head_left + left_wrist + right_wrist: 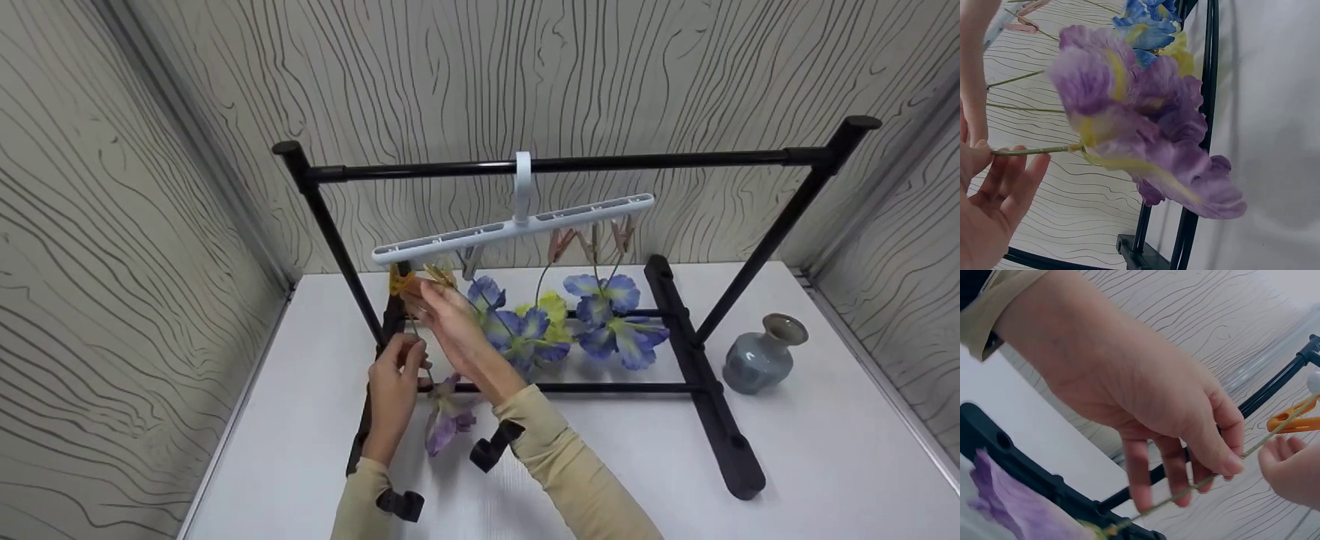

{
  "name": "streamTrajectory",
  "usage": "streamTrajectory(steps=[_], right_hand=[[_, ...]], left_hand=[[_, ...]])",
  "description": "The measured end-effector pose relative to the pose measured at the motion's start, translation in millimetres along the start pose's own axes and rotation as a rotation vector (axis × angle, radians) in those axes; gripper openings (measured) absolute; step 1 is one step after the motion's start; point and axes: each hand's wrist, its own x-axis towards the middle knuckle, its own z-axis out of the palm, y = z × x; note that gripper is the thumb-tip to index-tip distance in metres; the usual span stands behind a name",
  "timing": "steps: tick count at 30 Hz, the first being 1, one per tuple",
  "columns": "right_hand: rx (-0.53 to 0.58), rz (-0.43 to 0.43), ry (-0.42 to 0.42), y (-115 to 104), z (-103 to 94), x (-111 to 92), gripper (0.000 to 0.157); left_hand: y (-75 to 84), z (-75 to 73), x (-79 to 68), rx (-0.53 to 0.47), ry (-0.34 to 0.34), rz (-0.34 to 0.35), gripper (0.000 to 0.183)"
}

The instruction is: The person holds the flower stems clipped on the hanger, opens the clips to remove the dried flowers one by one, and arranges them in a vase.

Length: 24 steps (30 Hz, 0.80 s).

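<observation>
My left hand [395, 382] pinches the thin green stem [1033, 151] of a purple artificial iris [1145, 124], whose bloom hangs below the fingers. The stem runs up to an orange clothespin [1294, 419] under the left end of a white hanger [450, 241]. My right hand [454, 322] is at that clothespin, its curled fingers and thumb pinching it, though the contact is partly hidden. The right wrist view shows the left hand large, with the right hand at the right edge. Blue irises [619, 322] hang by their stems from pinkish clothespins [561, 244] on the hanger's right half.
A black rack [435, 170] carries the hanger, which tilts down to the left. A yellow clothespin [441, 274] and a grey clothespin [471, 262] hang near the right hand. The blue-grey vase [761, 356] stands right of the rack on the white table [600, 465].
</observation>
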Motion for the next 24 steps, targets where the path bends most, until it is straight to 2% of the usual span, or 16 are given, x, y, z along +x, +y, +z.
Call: streamTrajectory(steps=[2,4,7,10,14,17,20,24], right_hand=[[-0.184,-0.005,-0.007,-4,-2.4,-3,0.039],[-0.379,-0.045,-0.01,-9,-5.4,-7,0.039],[-0.642,-0.208,0.011,-14,-11.3,-14,0.032],[-0.91,-0.486,-0.002,-17,-20.3,-18,0.024],[-1.263,-0.945,-0.125,-20,-34.3,-18,0.026],[-1.481,-1.157,-0.23,-23,-42.0,-18,0.03],[-1.679,-1.235,-0.3,-23,-47.7,-20,0.028],[-1.904,-1.251,-0.323,-24,-55.5,-24,0.019]], left_hand=[[-0.8,0.1,-0.5,0.008,-0.025,-0.007,0.01],[-1.0,-0.1,-0.4,0.017,-0.05,-0.009,0.01],[0.2,-0.8,-0.4,0.034,-0.09,-0.003,0.011],[2.2,-1.6,-0.7,0.051,-0.133,0.014,0.011],[3.9,-1.0,-0.6,0.083,-0.182,0.032,0.01],[4.9,0.9,-0.3,0.115,-0.212,0.045,0.011],[5.7,3.8,0.6,0.166,-0.235,0.088,0.014],[8.8,6.5,0.7,0.266,-0.24,0.151,0.016]])
